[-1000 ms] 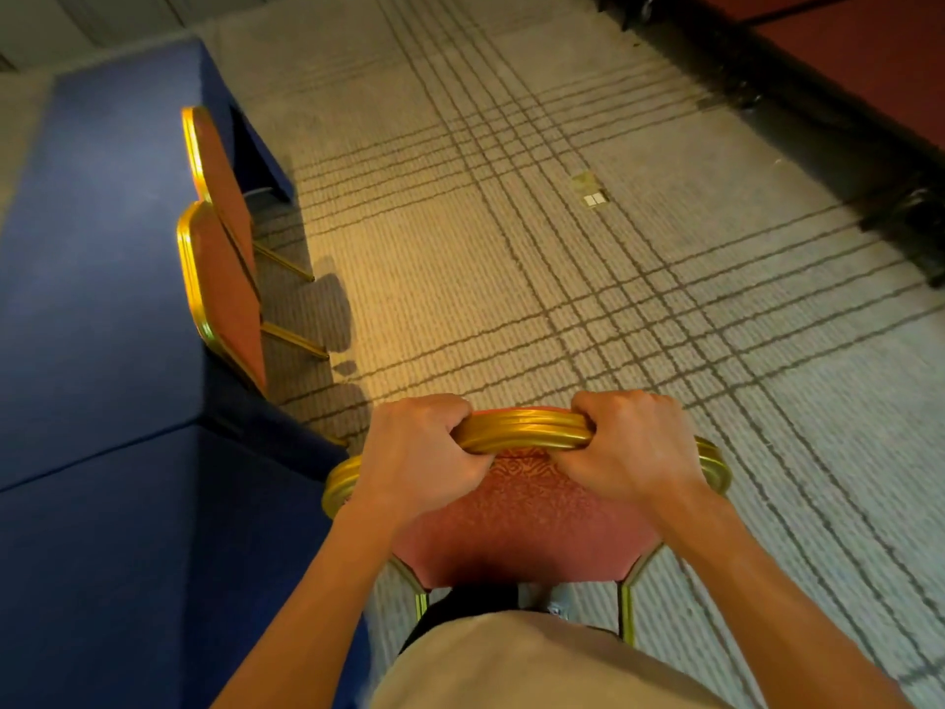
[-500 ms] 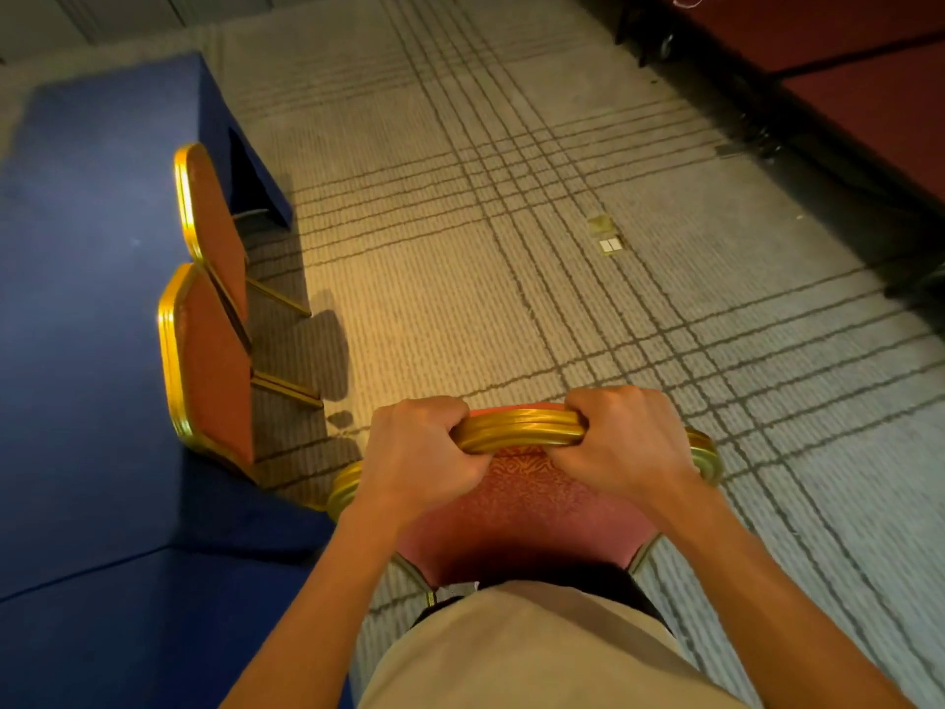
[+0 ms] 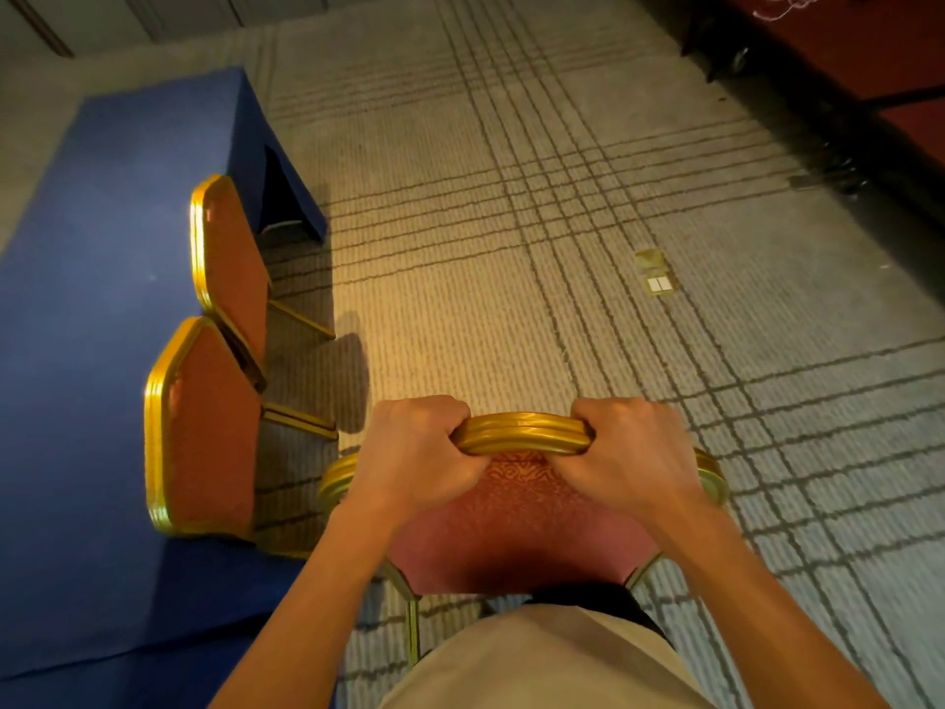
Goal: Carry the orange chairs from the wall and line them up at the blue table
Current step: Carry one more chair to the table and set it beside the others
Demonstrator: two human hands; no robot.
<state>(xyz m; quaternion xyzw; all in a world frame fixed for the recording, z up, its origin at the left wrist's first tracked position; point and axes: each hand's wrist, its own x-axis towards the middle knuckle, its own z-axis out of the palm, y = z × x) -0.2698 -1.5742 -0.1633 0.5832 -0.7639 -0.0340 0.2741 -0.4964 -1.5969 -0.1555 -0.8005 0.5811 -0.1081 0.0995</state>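
- At lower centre of the frame, our left hand (image 3: 414,452) and right hand (image 3: 634,452) are both curled tight round the gold rail (image 3: 521,434) of the chair (image 3: 521,524). A short stretch of rail is bare between them.
- That chair hangs or stands right before our body, just right of the table (image 3: 92,248). Its feet are hidden, so we cannot tell if it is off the carpet (image 3: 511,248).
- Its rail runs left to right across the frame, and the padded back faces us. The seat is out of sight.
- Left of centre, the near chair (image 3: 204,432) and the far chair (image 3: 235,263) stand against the table. Their backs run up the frame along its edge, with their legs out to the right.
- We judge ours needs about a quarter turn to match that line.
- We should hold the rail level with an even pull from both hands and turn before closing in. It should go down just below the near chair, clear of its legs and the blue cloth.
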